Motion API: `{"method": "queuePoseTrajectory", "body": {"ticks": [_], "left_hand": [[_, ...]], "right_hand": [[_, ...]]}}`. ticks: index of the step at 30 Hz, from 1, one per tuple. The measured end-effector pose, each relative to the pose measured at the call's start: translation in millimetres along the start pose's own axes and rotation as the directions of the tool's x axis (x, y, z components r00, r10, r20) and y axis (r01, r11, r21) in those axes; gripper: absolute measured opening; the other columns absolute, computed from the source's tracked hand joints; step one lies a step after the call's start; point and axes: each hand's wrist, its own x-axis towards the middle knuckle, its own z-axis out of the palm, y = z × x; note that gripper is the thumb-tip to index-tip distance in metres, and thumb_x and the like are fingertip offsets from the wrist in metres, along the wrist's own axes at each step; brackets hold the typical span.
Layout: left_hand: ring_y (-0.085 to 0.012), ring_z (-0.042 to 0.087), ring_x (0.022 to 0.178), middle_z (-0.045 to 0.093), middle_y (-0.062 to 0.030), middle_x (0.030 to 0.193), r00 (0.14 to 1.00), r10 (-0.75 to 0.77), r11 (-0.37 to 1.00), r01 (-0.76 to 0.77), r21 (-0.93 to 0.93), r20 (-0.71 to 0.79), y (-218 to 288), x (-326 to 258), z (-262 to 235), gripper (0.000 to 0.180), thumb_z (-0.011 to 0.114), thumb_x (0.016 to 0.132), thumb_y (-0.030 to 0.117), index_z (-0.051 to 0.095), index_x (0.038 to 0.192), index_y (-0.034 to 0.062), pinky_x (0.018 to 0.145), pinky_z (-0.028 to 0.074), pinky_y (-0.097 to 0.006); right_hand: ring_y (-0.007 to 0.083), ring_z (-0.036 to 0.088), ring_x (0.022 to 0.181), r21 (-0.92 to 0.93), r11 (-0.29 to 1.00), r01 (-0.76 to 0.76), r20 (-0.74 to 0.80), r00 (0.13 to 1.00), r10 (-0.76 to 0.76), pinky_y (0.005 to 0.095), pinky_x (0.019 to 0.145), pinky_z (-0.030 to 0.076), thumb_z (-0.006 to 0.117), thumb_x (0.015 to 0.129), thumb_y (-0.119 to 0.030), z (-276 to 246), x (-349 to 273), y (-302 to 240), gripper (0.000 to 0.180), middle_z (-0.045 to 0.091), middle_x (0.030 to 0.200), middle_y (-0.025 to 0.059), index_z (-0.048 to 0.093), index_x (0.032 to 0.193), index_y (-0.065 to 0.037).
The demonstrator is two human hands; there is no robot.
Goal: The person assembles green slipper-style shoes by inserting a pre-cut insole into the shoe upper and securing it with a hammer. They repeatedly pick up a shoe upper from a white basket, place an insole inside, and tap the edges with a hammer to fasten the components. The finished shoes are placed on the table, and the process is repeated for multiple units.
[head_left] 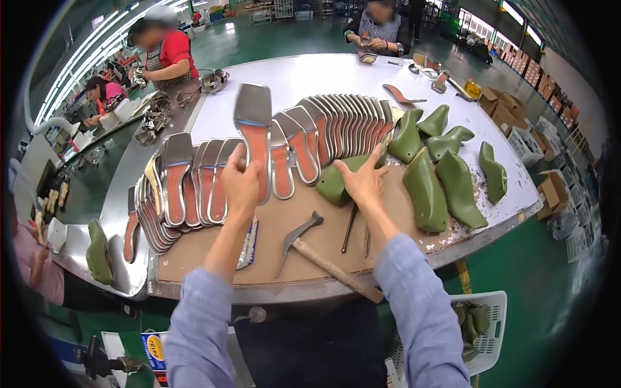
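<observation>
- Left hand [240, 181] clamped on a raised silver-and-red insole [253, 132].
- Right hand [363, 180], fingers spread, rests on a green shoe last [336, 184].
- Hammer [323, 255] lies at six o'clock on the tabletop [284, 77].

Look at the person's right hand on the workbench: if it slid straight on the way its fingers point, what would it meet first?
The right hand points up and away, its fingertips already at the fanned row of silver-and-red insoles. It would likely meet those first, though depth is hard to judge.
</observation>
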Motion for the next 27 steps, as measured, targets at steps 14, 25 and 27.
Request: {"method": "queuePoseTrajectory", "body": {"ticks": [14, 25, 27], "left_hand": [[-0.0302, 0.068, 0.101, 0.058, -0.0141, 0.124, 0.981, -0.087, 0.663, 0.187, -0.725, 0.173, 22.0, -149.5, -112.1, 0.049, 0.052, 0.097, 0.008, 0.033, 0.143, 0.0083, 0.080, 0.060, -0.042], [-0.0217, 0.060, 0.115, 0.056, -0.0096, 0.131, 0.951, -0.154, 0.596, 0.305, -0.743, 0.267, 33.2, -149.6, -39.2, 0.063, 0.050, 0.100, 0.056, 0.041, 0.139, 0.0073, 0.095, 0.053, -0.040], [-0.0237, 0.066, 0.104, 0.066, -0.0113, 0.114, 0.853, -0.254, 0.294, 0.517, -0.804, 0.455, 47.3, -151.0, -77.9, 0.057, 0.051, 0.099, 0.055, 0.058, 0.124, 0.0042, 0.089, 0.056, -0.038]], "right_hand": [[0.0322, 0.060, 0.112, 0.922, -0.063, -0.381, 0.364, 0.913, -0.185, 0.0471, 0.103, 0.046, 0.049, 0.093, -0.018, 2.2, 107.9, 102.7, 0.035, 0.065, 0.121, 0.0146, 0.058, 0.121, 0.000], [0.0316, 0.061, 0.089, 0.726, 0.569, 0.387, 0.206, 0.667, -0.716, 0.0411, 0.081, 0.050, 0.038, 0.107, -0.043, -28.5, -110.5, -31.1, 0.048, 0.064, 0.097, 0.0156, 0.061, 0.109, 0.000], [0.0420, 0.053, 0.124, 0.322, 0.595, 0.736, 0.118, 0.593, -0.797, 0.0392, 0.106, 0.042, 0.056, 0.100, -0.044, -12.1, -169.7, -34.2, 0.066, 0.055, 0.132, 0.0309, 0.044, 0.140, 0.007]]}}
